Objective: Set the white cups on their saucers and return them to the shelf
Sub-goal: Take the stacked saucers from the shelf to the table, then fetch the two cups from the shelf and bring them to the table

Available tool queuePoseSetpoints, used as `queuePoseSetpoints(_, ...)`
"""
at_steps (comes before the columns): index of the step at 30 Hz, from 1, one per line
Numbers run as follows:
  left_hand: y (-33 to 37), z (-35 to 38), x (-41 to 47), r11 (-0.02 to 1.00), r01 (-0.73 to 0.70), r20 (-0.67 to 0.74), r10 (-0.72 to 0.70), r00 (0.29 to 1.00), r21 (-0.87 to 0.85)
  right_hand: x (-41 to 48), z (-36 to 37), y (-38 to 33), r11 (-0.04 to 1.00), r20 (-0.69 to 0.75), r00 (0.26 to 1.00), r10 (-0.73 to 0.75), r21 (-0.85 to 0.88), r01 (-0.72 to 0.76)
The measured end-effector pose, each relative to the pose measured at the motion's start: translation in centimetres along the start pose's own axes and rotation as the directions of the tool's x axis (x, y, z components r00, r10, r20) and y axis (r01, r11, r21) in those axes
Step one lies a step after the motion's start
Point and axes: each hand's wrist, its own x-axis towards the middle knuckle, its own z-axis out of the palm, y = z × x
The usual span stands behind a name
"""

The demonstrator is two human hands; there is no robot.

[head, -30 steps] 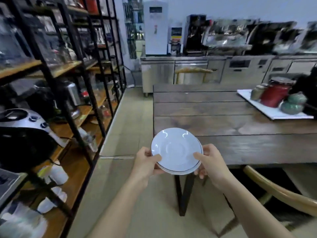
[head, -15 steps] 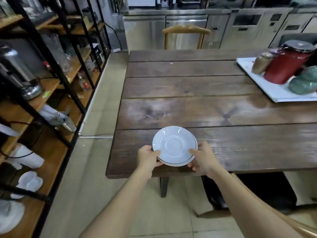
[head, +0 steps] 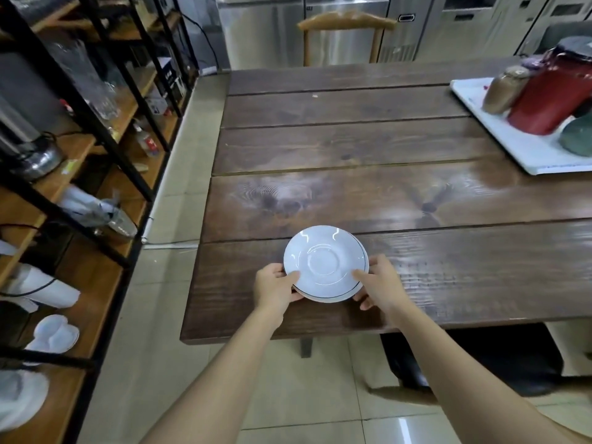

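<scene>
White saucers (head: 325, 263) gripped at opposite rims: left hand (head: 276, 288) and right hand (head: 381, 287), thumbs on top, fingers curled beneath, above the wooden table (head: 352, 149).

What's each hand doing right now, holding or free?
Left hand: closed on the left edge of the saucers.
Right hand: closed on their right edge, above the table.

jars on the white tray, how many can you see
3: a red jar in the middle, a brown jar to its left, a green jar at the frame's right edge. The tray is cropped, so more may be hidden.
</scene>
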Motion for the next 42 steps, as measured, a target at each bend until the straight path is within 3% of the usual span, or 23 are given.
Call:
queuePoseSetpoints(7, 0.0, 0.1, -0.2, 0.990, -0.034, -0.029, 0.038, 0.999, 0.139, -0.2, 0.0, -0.1, 0.981, -0.021, 1.000, -0.007, -0.194, 0.003)
queuePoseSetpoints(11, 1.0, -1.2, -0.5, 0.914, -0.056, -0.045, 0.081, 0.996, 0.402, -1.3, -0.6, -1.4, 0.860, -0.138, 0.988, -0.069, -0.510, -0.011)
queuePoseSetpoints(14, 2.2, -3.7, -1.3, 0.874, -0.122, -0.074, 0.177, 0.981, 0.470, -2.6, -1.0, -3.2, 0.784, -0.261, 0.951, -0.165, -0.620, -0.034)
queuePoseSetpoints(18, 2.9, -9.3, -3.5, 0.752, -0.271, -0.101, 0.408, 0.907, 0.601, -4.6, 1.3, -5.9, 0.730, -0.194, 0.891, -0.411, -0.656, 0.194)
queuePoseSetpoints(22, 2.3, -17.5, -6.7, 0.658, -0.328, -0.150, 0.561, 0.814, 0.678, -8.5, 7.6, -8.4, 0.521, 0.038, 0.779, -0.626, -0.723, 0.454)
queuePoseSetpoints(26, 0.8, -27.1, -11.8, 0.640, -0.285, -0.277, 0.631, 0.724, 0.713, -14.3, 16.0, -10.0, 0.344, 0.254, 0.638, -0.727, -0.669, 0.659)
queuePoseSetpoints(33, -5.2, -45.9, -23.3, 0.680, -0.036, -0.568, 0.640, 0.517, 0.733, -28.9, 33.0, -10.6, 0.172, 0.474, 0.427, -0.770, -0.490, 0.854)
queuePoseSetpoints(37, -9.3, -55.5, -31.8, 0.709, 0.090, -0.687, 0.633, 0.357, 0.700, -38.8, 42.2, -10.0, 0.072, 0.586, 0.253, -0.769, -0.314, 0.947)
queuePoseSetpoints(42, -13.7, -65.0, -42.2, 0.768, 0.246, -0.806, 0.549, 0.223, 0.591, -51.1, 51.5, -9.6, -0.037, 0.696, 0.028, -0.717, -0.078, 0.996)
